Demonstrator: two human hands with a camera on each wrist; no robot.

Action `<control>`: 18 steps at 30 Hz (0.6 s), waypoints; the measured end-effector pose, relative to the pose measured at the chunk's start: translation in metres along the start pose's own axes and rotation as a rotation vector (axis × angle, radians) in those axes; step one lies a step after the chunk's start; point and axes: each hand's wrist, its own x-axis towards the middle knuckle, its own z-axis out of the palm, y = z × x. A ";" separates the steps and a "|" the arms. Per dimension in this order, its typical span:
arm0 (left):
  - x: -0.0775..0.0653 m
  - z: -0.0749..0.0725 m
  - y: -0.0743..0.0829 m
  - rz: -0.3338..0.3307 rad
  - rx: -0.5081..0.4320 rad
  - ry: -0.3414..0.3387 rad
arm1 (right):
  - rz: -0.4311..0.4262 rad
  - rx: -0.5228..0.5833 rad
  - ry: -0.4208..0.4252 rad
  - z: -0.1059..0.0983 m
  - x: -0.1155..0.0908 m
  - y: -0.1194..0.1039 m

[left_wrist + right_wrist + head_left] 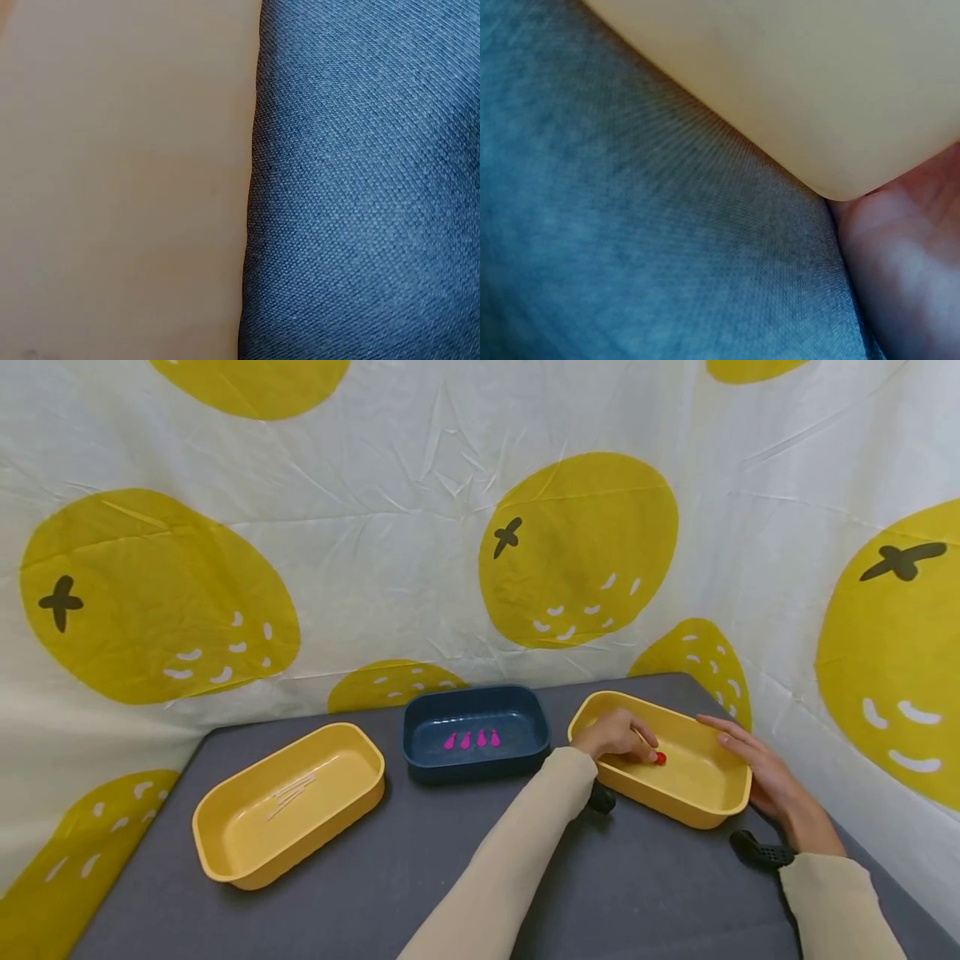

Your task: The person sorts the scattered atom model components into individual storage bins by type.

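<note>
The left hand [618,735] reaches over the near rim into the right-hand yellow basin [697,768]. Its fingers are bent down at a small round red object [660,758] on the basin's floor and appear to pinch it; the fingertips are partly hidden. Along the outside of the same basin's right end lies the right hand [765,777], its fingers fairly straight against the rim. In the right wrist view, part of that hand [915,262] touches the corner of the basin [840,120]. Only the basin's wall [127,180] and the cloth show in the left wrist view.
A dark blue basin [476,768] in the middle holds several small magenta pear-shaped pieces [482,738]. Another yellow basin [300,847] on the left has several thin pale sticks [291,795]. All stand on a grey cloth-covered table [390,877], before a fruit-printed curtain [405,560].
</note>
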 end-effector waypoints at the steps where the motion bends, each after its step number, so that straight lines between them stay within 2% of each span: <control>1: 0.000 0.000 0.000 0.005 0.006 0.010 | 0.000 0.005 -0.003 0.000 0.000 0.000; 9: -0.005 -0.009 0.003 0.040 -0.038 0.071 | 0.000 -0.009 -0.010 0.002 0.004 0.003; 13: -0.009 -0.019 0.005 0.070 -0.079 0.050 | -0.003 -0.014 -0.010 0.001 0.003 0.002; 18: -0.016 -0.030 0.008 0.105 -0.172 0.005 | 0.001 -0.024 0.001 -0.001 0.000 0.002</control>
